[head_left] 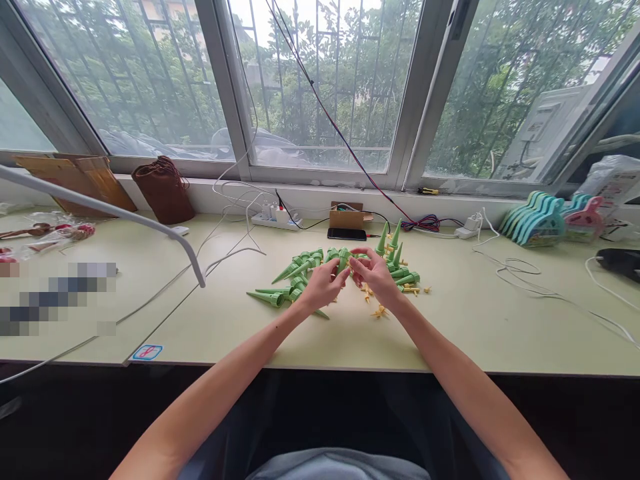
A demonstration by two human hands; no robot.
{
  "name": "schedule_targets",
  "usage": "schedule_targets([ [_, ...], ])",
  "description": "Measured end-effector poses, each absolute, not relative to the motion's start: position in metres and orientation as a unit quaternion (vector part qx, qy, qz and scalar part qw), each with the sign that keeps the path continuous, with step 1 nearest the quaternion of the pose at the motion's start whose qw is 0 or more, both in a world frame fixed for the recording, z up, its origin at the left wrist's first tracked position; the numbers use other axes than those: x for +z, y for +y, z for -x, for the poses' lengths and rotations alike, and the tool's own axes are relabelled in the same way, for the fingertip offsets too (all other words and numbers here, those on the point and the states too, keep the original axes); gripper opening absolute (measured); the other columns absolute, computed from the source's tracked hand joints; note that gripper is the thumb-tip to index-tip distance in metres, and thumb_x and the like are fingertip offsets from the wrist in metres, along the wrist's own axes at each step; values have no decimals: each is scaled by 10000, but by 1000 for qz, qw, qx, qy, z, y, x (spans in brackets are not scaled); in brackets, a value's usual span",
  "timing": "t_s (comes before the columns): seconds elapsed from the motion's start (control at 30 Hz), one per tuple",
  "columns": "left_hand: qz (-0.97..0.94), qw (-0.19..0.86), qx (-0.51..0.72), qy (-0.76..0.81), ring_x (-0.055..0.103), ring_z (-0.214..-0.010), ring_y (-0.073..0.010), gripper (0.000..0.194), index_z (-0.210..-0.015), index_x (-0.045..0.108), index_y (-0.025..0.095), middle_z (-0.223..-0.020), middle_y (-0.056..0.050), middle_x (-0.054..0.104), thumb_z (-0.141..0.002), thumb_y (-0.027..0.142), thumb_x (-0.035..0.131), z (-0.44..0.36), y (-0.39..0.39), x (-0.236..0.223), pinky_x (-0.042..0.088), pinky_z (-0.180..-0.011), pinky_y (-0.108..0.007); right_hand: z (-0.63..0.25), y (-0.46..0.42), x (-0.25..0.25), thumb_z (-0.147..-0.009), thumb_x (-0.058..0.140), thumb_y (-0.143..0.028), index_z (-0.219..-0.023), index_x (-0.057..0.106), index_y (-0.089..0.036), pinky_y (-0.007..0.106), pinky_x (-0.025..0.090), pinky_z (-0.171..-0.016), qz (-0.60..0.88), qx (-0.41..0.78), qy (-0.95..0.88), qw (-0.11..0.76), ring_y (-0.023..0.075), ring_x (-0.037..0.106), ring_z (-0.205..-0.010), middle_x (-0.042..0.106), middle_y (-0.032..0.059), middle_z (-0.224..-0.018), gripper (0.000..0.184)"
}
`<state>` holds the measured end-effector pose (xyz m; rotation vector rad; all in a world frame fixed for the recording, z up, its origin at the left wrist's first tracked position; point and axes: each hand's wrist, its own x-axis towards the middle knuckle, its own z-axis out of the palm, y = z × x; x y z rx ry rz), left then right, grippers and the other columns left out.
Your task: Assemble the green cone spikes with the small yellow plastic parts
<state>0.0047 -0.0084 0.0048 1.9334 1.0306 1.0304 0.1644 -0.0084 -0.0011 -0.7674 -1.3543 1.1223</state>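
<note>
My left hand [324, 285] is closed on a green plastic plant-watering spike [343, 256], its ribbed cap end up. Close beside that cap, my right hand [374, 275] is pinched, with a bit of yellow showing at its fingertips; it looks like a small yellow plastic valve, mostly covered by the fingers. Left of my hands lies a loose pile of green spikes [273, 299]. To the right, several more stand point-up [395, 237] or lie flat [410, 278]. Small yellow valves [380, 311] are scattered on the table near my right wrist.
Behind the spikes, a black phone [347, 234] lies before a small cardboard box [347, 216]. A power strip [276, 219] and cables run along the window side. Teal hangers [537, 220] stand at right. A grey lamp arm [125, 213] crosses the left side of the table [500, 333].
</note>
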Motion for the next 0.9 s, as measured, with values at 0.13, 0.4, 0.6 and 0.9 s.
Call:
schedule_targets([
  [0.13, -742, 371, 393, 397, 509, -459, -100, 409, -699, 336, 207, -582, 32, 455, -861, 537, 515, -5, -9, 6, 389, -357, -198, -166, -7, -2, -767, 718, -499, -1014, 537, -212, 222, 366, -421, 326, 479, -583, 570, 85, 467, -453, 529, -58, -610, 420],
  [0.4, -729, 450, 373, 356, 436, -386, -57, 410, -724, 389, 192, -614, 19, 540, -862, 553, 524, -4, -10, 10, 376, -343, -196, -168, -8, -2, -769, 708, -521, -1042, 513, -210, 226, 382, -436, 323, 496, -595, 543, 94, 480, -462, 559, -54, -613, 457],
  [0.6, -731, 467, 355, 349, 414, -397, -48, 405, -776, 495, 160, -628, 10, 545, -869, 553, 522, -1, -13, 15, 365, -361, -191, -169, -10, 2, -795, 653, -569, -977, 475, -215, 221, 376, -437, 341, 457, -637, 519, 93, 468, -443, 547, -65, -575, 437],
  [0.9, -757, 457, 332, 329, 391, -436, -50, 406, -820, 556, 145, -622, 13, 511, -885, 541, 499, 3, -15, 21, 336, -380, -177, -170, -15, 7, -821, 589, -619, -831, 473, -209, 226, 371, -458, 348, 420, -686, 480, 94, 467, -448, 566, -42, -563, 426],
])
